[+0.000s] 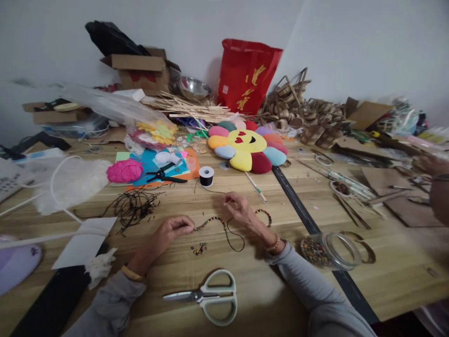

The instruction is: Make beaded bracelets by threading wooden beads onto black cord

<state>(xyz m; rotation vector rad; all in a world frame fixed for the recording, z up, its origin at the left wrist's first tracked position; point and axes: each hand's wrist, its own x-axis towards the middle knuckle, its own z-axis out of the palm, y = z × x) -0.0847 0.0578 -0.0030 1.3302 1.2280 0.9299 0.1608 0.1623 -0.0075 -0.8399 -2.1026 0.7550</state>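
Note:
A strand of small coloured beads [212,219] on black cord curves across the wooden table between my hands. My left hand [177,226] pinches the strand's left end. Further right, my right hand [238,207] has its fingers pressed together near the black cord [229,238], which loops below it; what the fingertips hold is too small to make out. Loose beads [199,249] lie in a small group under the strand. Partly behind my right wrist rests a round beaded bracelet [265,216]. A spool of black cord [206,176] stands beyond my hands, its cord trailing toward the right one.
Scissors [210,296] lie in front of me. An open jar of beads [321,250] lies to the right. Black pliers [164,175], pink yarn [125,171] and cut cords [135,206] are at left. A flower cushion [248,146] sits behind. Another person's arm [438,187] reaches in at right.

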